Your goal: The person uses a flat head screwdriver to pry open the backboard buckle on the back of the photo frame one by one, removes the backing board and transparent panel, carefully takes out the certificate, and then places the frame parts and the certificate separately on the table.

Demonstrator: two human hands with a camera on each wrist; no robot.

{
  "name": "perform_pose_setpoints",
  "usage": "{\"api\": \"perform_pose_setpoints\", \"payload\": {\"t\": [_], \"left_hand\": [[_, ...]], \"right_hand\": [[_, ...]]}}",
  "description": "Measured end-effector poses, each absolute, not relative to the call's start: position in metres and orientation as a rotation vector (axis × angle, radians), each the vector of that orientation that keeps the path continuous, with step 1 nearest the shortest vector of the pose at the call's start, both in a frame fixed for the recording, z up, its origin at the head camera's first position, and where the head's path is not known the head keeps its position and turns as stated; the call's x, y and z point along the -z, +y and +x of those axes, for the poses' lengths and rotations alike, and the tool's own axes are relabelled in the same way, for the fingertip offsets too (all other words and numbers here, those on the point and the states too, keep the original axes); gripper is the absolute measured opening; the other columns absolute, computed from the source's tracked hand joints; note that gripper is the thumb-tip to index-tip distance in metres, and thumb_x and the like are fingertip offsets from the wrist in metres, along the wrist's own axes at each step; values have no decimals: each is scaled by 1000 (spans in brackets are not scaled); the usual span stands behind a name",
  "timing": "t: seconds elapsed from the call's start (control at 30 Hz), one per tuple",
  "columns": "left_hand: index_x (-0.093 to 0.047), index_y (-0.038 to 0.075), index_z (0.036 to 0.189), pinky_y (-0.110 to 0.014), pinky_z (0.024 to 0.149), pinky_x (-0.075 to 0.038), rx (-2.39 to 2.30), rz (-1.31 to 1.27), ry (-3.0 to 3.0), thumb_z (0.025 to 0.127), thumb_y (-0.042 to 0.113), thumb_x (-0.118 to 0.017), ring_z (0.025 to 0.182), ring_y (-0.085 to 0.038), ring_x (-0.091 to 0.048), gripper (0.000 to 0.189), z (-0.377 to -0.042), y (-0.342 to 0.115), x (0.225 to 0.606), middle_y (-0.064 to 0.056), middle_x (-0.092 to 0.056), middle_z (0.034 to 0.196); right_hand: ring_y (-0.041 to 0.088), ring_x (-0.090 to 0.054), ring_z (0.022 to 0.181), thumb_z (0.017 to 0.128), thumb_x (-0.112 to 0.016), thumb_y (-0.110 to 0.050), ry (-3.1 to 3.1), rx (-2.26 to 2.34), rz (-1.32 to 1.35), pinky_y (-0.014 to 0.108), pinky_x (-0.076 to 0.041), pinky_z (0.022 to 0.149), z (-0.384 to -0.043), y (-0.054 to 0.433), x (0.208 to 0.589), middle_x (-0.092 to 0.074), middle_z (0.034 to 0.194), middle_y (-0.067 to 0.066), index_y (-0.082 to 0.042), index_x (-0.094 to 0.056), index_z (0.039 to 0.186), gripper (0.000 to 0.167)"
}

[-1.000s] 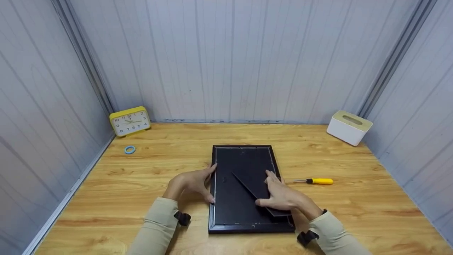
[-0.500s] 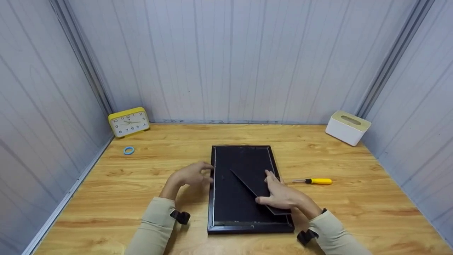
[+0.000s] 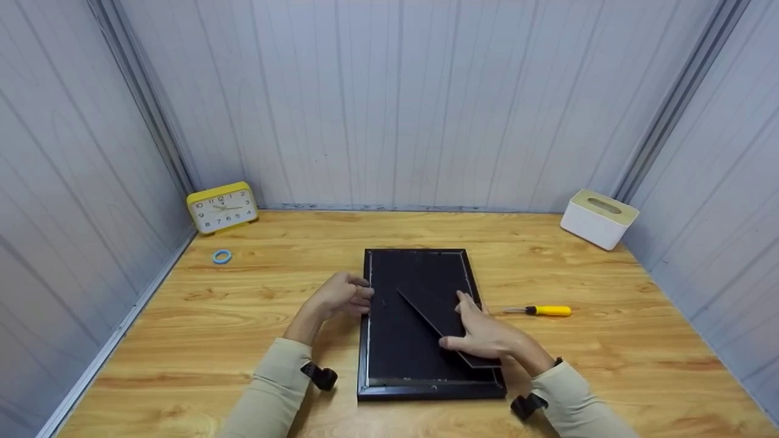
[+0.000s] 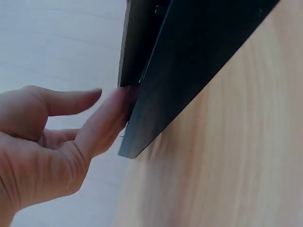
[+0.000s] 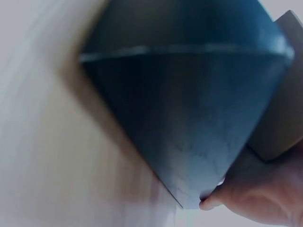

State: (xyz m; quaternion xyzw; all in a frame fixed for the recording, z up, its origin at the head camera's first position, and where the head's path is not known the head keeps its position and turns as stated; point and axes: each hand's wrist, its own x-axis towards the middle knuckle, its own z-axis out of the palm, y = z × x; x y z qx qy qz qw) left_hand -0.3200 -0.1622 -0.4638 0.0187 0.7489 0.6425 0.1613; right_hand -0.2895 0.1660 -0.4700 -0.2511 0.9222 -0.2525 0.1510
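A black picture frame (image 3: 395, 391) lies back up on the table, its dark back panel (image 3: 411, 350) showing. A hinged easel leg (image 3: 462, 340) slants up from the panel. At the frame's left edge, the fingertips of my left hand (image 3: 341, 297) touch the rim. In the left wrist view, one finger of the left hand (image 4: 52, 156) reaches between frame and panel while the thumb stays apart. My right hand (image 3: 487, 337) grips the right side, thumb along the leg and fingers over the frame's edge. The right wrist view shows a fingertip curled at the frame's side (image 5: 180, 118).
To the right of the frame lies a screwdriver (image 3: 551, 311) with a yellow handle. A white tissue box (image 3: 599, 220) stands at the back right. At the back left are a yellow alarm clock (image 3: 223, 208) and a blue ring (image 3: 222, 257). Panelled walls (image 3: 389, 109) enclose the table.
My left hand has let go of the frame's left side, where thumb and finger were spread, and now has its fingers bent together at that edge. The right hand holds its place.
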Motion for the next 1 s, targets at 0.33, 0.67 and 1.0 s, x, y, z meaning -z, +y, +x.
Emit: {"api": "perform_pose_setpoints", "payload": {"t": [0.33, 0.67, 1.0], "left_hand": [[-47, -16, 137, -42, 85, -58, -1951, 13, 1930, 96, -5, -56, 104, -38, -67, 43, -324, -166, 472, -33, -59, 127], [-47, -15, 138, -41, 85, -58, -1929, 19, 2005, 92, 0, -68, 100, -33, -69, 53, -323, -165, 478, -24, -68, 115], [-37, -14, 145, -39, 82, -59, -1935, -27, 1971, 92, -2, -65, 96, -29, -70, 62, -325, -159, 481, -21, -69, 112]], "right_hand": [[41, -22, 146, 89, -64, -60, 2641, 729, -716, 56, -6, 120, -290, 167, 470, -34, 155, 20, 3, 2, 158, 114], [41, -18, 147, 88, -65, -60, 2644, 734, -711, 57, -8, 119, -290, 165, 470, -32, 156, 20, 4, 2, 158, 116], [38, -16, 149, 87, -66, -61, 2636, 747, -704, 54, -17, 119, -290, 166, 469, -31, 157, 21, 4, 3, 157, 118]]}}
